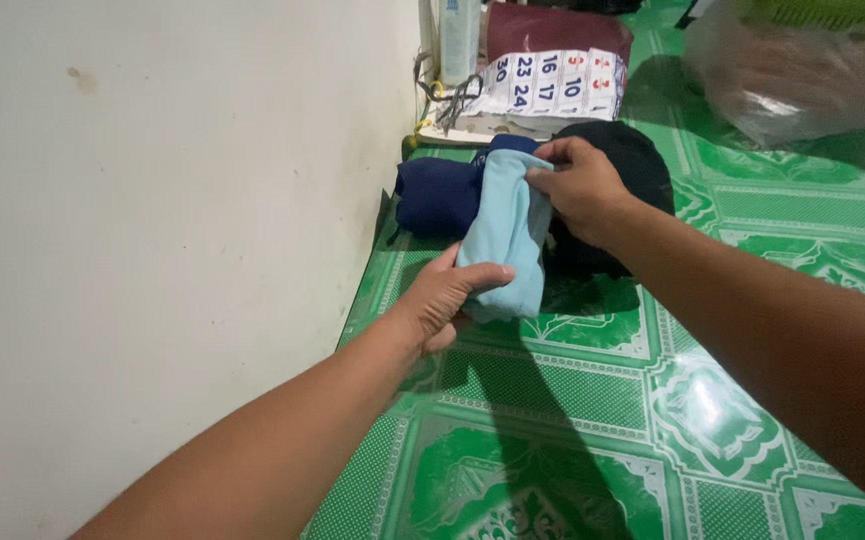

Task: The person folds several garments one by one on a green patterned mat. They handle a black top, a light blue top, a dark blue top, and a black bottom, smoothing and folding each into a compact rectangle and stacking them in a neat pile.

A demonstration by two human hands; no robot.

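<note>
Setting: a floor (593, 420) covered in glossy green patterned sheet, met by a plain cream wall (153, 250) running from 9 o'clock up to 11 o'clock.
Head view, centre: a light blue cloth (506, 232), rolled into a tight bundle, lies across the middle, its far end toward 12 o'clock.
Left hand (448, 295): clasps the near end of the roll, thumb over the top, fingers under.
Right hand (583, 190): clenched on the far end of the roll at about 1 o'clock.
Neighbours: a navy blue bundle (438, 195) sits just beside the roll at 11 o'clock, against the wall; a black bundle (643, 165) lies behind the right hand.
Background: a calendar sheet (553, 85) at 12 o'clock, a clear plastic bag (803, 75) at 2 o'clock.
Progress: the light blue piece looks fully rolled; judging by the row, it is not yet set down beside the two finished bundles.
Left to do: no unrolled garment shows in view.
</note>
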